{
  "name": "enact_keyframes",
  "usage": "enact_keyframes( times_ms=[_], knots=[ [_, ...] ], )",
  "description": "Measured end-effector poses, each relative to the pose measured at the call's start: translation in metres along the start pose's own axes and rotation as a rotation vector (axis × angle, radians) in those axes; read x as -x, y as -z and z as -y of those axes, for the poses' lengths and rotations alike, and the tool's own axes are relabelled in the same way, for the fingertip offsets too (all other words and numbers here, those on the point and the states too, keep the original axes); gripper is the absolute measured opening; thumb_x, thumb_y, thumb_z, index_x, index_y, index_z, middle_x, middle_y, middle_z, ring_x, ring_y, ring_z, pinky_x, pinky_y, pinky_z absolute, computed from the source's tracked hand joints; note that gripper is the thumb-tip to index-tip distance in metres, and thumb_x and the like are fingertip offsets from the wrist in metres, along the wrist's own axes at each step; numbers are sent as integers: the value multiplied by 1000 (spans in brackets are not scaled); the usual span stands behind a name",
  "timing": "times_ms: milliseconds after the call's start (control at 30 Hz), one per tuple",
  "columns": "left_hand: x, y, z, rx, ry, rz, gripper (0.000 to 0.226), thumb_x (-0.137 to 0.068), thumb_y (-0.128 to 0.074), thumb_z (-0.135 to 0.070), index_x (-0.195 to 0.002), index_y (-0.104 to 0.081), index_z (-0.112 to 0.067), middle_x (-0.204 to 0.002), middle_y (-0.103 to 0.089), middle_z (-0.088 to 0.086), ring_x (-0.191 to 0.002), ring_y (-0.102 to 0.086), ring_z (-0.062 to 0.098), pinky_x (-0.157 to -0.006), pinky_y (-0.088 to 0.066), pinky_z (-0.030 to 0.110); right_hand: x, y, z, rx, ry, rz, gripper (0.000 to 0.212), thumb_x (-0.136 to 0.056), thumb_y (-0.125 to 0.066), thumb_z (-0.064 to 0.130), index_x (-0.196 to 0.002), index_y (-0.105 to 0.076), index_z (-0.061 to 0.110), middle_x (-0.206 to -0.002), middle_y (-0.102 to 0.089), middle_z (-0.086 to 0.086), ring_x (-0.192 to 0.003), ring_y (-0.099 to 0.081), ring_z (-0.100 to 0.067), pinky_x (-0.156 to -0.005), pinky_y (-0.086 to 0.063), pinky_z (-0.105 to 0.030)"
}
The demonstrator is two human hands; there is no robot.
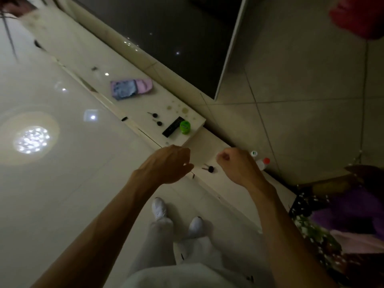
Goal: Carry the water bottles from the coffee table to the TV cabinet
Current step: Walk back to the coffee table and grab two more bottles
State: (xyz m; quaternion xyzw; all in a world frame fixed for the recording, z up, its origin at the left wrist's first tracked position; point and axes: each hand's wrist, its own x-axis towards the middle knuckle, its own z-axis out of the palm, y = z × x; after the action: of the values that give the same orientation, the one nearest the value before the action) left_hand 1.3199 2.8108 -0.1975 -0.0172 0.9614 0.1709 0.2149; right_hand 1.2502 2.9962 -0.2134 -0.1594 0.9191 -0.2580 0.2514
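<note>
Fingers [185,165] on my left hand [168,163] hang loosely curled with nothing in them, the hand hovering above the front edge of the TV cabinet [83,59]. My right hand [234,163] is balled into a fist, also empty as far as I can see, over the lower end of the same white worktop. Between the two hands a bunch of keys [209,169] lies on that lower section. Just beside the right hand, on its far side near the wall, stand the two water bottles: the white-capped bottle [254,153] and the red-capped bottle [264,163], close together; whether they touch each other or my hand I cannot tell. Further along, on the raised part of the worktop, a green round tub [185,127] sits just beside a black remote [173,127], with two small black items [157,119] near them and a folded pink and blue cloth [131,89] well beyond. A dark TV screen [176,28] rises behind the cabinet. Below my arms I see white shoes [159,208] on the glossy floor [62,183], which mirrors a round ceiling light [31,140]. Flowered purple fabric [332,215] fills the right edge, and a blurred red object [357,17] sits at the top right corner.
</note>
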Motion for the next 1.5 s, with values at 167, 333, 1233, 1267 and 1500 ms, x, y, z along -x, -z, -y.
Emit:
enact_keyframes(
  times_ms=[167, 333, 1233, 1267, 1500],
  knots=[
    [58, 15, 43, 71, 115, -91, 31, -97, -49, -37, -118, -57, -15, -112, -63, 1, -95, -59, 13, -81, -47, 25, -1, -17, 66, 71, 139, 40, 31, -96, -49, 29, -67, -52, 17, -63, -52, 4, -60, -49, -11, -58, -42, -30],
    [120, 28, 104, 106, 218, -179, 33, -97, -48, -37, -120, -56, -15, -113, -63, 2, -94, -58, 13, -77, -44, 22, -2, -52, 145, 112, 251, 79, 27, -97, -49, 31, -89, -64, 10, -80, -64, -6, -72, -59, -16, -68, -52, -33],
    [417, 1, 391, 278, 847, -357, 36, -95, -50, -44, -119, -56, -18, -118, -62, 4, -100, -60, 19, -83, -51, 32, 11, -299, 472, 455, 884, 350, 24, -96, -53, 32, -108, -66, 16, -103, -68, -2, -88, -60, -12, -83, -53, -31],
    [417, 1, 394, 287, 859, -364, 37, -95, -50, -44, -120, -56, -18, -119, -62, 4, -100, -60, 19, -84, -51, 32, 7, -304, 478, 471, 899, 360, 24, -96, -53, 32, -108, -66, 16, -103, -68, -2, -88, -60, -12, -84, -54, -33],
    [407, 20, 420, 326, 974, -370, 37, -96, -50, -42, -123, -54, -17, -122, -60, 4, -102, -58, 17, -80, -44, 26, -33, -324, 531, 540, 1017, 440, 25, -95, -54, 33, -107, -68, 16, -102, -69, -1, -89, -62, -14, -85, -54, -38]
  ],
)
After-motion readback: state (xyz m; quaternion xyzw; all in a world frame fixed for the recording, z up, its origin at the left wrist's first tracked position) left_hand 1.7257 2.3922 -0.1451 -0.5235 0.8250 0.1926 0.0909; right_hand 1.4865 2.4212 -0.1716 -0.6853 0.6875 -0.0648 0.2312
